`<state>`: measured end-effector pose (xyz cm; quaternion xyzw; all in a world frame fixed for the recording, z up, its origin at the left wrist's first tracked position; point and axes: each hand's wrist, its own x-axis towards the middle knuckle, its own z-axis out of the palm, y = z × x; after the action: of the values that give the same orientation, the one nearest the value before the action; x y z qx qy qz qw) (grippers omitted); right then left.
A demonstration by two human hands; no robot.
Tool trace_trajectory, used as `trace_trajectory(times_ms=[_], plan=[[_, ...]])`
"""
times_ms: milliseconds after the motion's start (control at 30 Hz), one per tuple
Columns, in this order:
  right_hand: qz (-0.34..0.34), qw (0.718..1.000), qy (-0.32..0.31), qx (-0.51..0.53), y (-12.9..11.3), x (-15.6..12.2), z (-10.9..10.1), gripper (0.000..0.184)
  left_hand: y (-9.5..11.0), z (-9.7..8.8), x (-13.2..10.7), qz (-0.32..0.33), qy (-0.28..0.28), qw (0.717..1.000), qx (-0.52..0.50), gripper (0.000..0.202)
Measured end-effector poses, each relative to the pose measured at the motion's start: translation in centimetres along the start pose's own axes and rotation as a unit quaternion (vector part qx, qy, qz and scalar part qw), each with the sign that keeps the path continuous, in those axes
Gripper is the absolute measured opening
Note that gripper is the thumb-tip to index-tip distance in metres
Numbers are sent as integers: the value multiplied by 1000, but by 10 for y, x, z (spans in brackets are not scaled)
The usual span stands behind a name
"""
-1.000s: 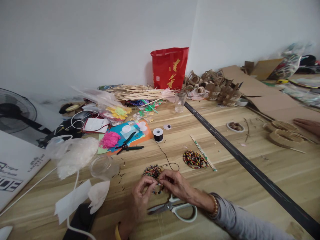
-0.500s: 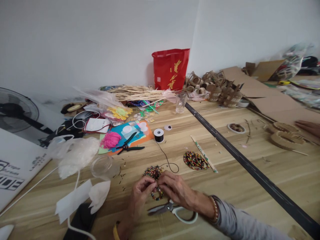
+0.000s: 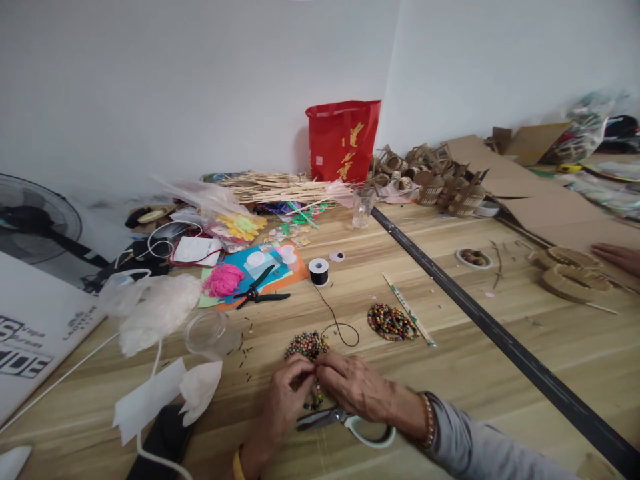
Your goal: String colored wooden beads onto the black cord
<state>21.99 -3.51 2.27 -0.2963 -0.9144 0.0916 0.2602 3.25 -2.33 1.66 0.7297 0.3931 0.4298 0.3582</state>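
Observation:
My left hand (image 3: 284, 395) and my right hand (image 3: 354, 385) meet at the fingertips, both closed in a pinch. Between them they hold a small beaded string (image 3: 318, 399) of multicoloured beads, which dangles below the fingers. The exact grip is hidden by the fingers. Just beyond lies a heap of multicoloured beads (image 3: 304, 343). A thin black cord (image 3: 334, 313) runs from a spool (image 3: 319, 273) toward this heap and curls beside it. Scissors (image 3: 371, 440) with pale handles lie under my right wrist, blades pointing left. A coiled bead strand (image 3: 391, 323) rests to the right.
Black-handled pliers (image 3: 260, 293) and pink yarn (image 3: 223, 280) lie on coloured paper at left. Nearby stand a clear plastic cup (image 3: 207, 335) and crumpled plastic bags (image 3: 157, 307). A dark strip (image 3: 480, 307) crosses the table. Another person's hand (image 3: 617, 257) rests on cardboard at far right.
My fingertips have drawn closer together, and the beaded loop under them now looks narrower and more covered. The view has shifted very slightly. Other things stay in place.

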Motion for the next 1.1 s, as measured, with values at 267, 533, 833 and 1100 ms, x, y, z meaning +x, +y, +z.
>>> trace_trajectory(times_ms=[267, 533, 833, 1100], plan=[[9, 1000, -6, -11, 3, -1, 2, 11, -1, 1, -1, -39, -4, 998, 41, 13], [7, 1000, -6, -3, 3, -2, 4, 14, -8, 2, -3, -38, -17, 998, 55, 15], [39, 996, 39, 70, 3, -1, 5, 17, 3, 0, -1, -21, -41, 997, 69, 16], [146, 956, 65, 245, -1, 3, 2, 15, 2, 1, -2, 59, -12, 995, 85, 14]])
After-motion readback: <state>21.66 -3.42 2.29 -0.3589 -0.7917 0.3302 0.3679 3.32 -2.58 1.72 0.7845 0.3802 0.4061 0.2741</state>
